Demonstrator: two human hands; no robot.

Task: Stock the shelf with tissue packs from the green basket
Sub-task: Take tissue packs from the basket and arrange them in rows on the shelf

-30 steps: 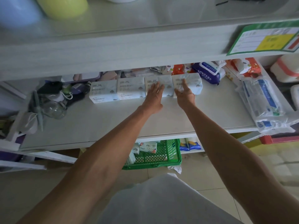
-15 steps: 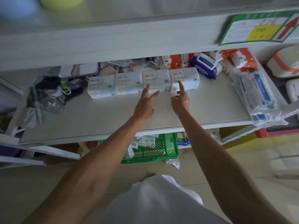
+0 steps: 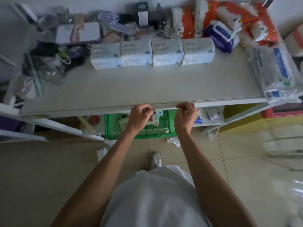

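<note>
Several white tissue packs (image 3: 152, 53) stand side by side in a row near the back of the white shelf (image 3: 131, 89). The green basket (image 3: 164, 128) sits on the floor under the shelf's front edge, with a few small packs (image 3: 155, 119) visible inside. My left hand (image 3: 141, 117) hovers over the basket just below the shelf edge, fingers curled, holding nothing. My right hand (image 3: 186, 116) hangs beside it at the basket's right side, fingers also curled and empty.
Clutter fills the shelf's left end: a glass bottle (image 3: 52, 74), cords, a flat case (image 3: 78, 34). Orange and blue packets (image 3: 219, 28) pile at the back right. A large plastic-wrapped bundle (image 3: 277, 72) overhangs the right end. Crumpled paper (image 3: 173, 141) lies on the tiled floor.
Both hands have left the row of tissue packs and pulled back and down to the shelf's front edge, above the basket. My head has tilted down, so the upper shelf is out of view.
</note>
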